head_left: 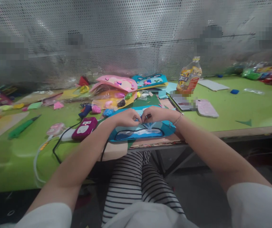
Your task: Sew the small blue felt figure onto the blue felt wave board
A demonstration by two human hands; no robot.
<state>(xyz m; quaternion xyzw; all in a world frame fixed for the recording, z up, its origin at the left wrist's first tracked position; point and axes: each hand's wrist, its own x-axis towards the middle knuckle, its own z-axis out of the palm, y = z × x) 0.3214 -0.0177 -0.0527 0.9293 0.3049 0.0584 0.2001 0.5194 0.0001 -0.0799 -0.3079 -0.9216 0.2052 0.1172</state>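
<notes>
A blue craft sheet [112, 136] with white and light-blue shapes and a dark outline lies at the table's front edge. Over its middle, my left hand [128, 117] and my right hand [153, 114] meet with fingertips close together. Both hands are closed in a pinch, and what sits between the fingers is too small or hidden to make out. Just left of the sheet are a purple device [85, 128] with a cartoon face and a blue lump of clay [108, 112]. A bracelet circles my right wrist.
Pink craft sheets [123, 83] and another blue decorated sheet [147, 81] are stacked behind. A plastic bottle [189, 77] stands right of them, near a pink phone-shaped object [207, 108]. At left lie a green cutter [23, 127] and a white cable [35, 163]. Perforated metal [126, 34] backs the green table.
</notes>
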